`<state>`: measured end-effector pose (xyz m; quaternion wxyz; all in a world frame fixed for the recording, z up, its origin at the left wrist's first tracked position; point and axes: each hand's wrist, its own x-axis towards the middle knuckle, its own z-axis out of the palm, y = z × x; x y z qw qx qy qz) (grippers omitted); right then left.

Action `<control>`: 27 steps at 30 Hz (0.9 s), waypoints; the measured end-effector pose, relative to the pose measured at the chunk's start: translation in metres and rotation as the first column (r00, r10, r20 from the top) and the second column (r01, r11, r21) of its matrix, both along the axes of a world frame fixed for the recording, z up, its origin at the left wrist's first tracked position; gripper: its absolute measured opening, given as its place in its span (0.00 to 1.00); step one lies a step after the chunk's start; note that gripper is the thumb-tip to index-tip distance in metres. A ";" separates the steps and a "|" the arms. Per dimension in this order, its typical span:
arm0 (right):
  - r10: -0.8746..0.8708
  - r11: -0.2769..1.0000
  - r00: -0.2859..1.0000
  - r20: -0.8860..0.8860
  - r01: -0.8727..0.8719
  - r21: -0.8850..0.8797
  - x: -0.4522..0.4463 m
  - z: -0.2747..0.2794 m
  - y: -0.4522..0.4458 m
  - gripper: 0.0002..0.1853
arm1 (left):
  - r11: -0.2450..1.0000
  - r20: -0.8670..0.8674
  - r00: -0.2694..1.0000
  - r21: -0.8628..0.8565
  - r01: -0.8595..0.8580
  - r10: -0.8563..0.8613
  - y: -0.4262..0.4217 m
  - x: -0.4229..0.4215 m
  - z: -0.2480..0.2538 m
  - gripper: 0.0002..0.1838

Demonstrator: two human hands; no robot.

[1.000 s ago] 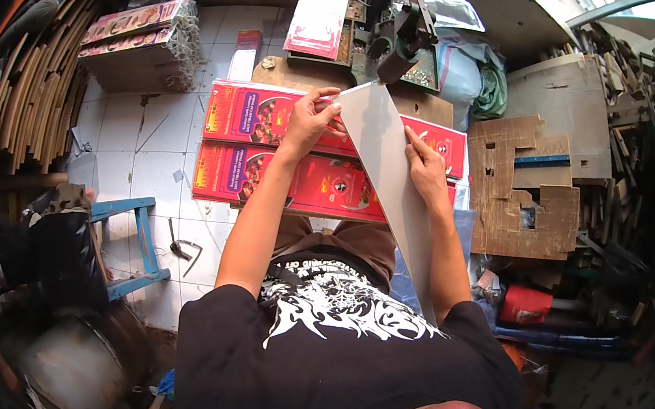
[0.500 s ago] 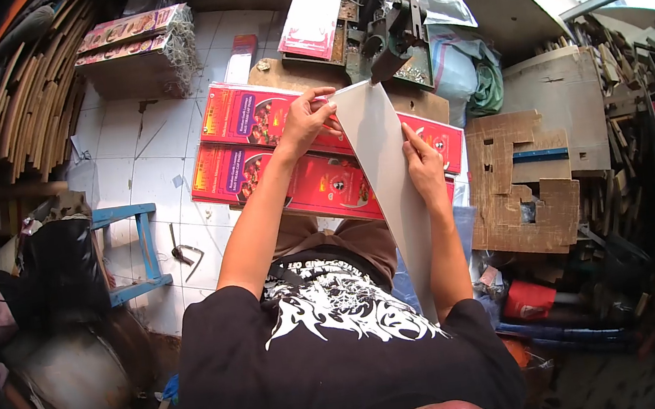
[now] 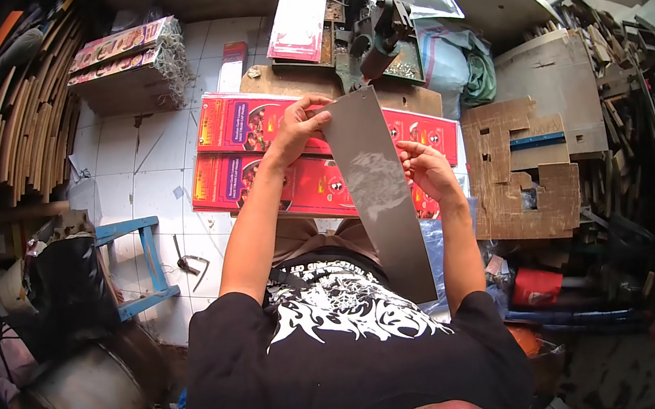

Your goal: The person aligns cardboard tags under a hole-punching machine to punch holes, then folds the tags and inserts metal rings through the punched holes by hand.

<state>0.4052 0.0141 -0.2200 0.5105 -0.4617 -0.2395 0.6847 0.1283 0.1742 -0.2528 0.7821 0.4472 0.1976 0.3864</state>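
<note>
A long grey panel (image 3: 380, 198) with a glossy face slants from just below the dark metal machine (image 3: 383, 54) toward the shirt. My left hand (image 3: 300, 130) pinches its upper left edge, thumb on the face. Beside the right edge is my right hand (image 3: 428, 172), its fingers curled and partly spread; whether it touches the panel is unclear. Under both hands lie red printed panels (image 3: 218, 177) in two overlapping rows, on a brown board (image 3: 288, 82).
A long white and red sheet (image 3: 302, 11) lies left of the machine. Bundled printed boxes (image 3: 127, 70) stand at the back left, near stacked wooden strips (image 3: 31, 118). A blue stool frame (image 3: 156, 258) is at left, cut cardboard (image 3: 535, 195) at right.
The grey panel has tilted, now showing a darker, reflective face, and its top has come slightly away from the machine. My right hand has shifted off its edge, fingers more curled.
</note>
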 end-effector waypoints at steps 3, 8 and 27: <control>-0.075 0.997 0.996 0.056 0.075 0.010 -0.006 0.012 0.013 0.19 | 0.997 0.109 0.993 -0.063 0.052 -0.045 0.004 -0.004 -0.007 0.15; -0.113 0.992 0.989 0.095 0.107 0.066 -0.023 0.007 0.036 0.13 | 0.978 0.509 0.856 -0.121 0.168 -0.084 0.012 -0.013 -0.018 0.15; -0.405 0.891 0.674 0.618 0.141 0.431 -0.050 -0.008 0.128 0.09 | 0.958 0.805 0.583 -0.067 0.279 -0.113 0.018 -0.018 -0.038 0.18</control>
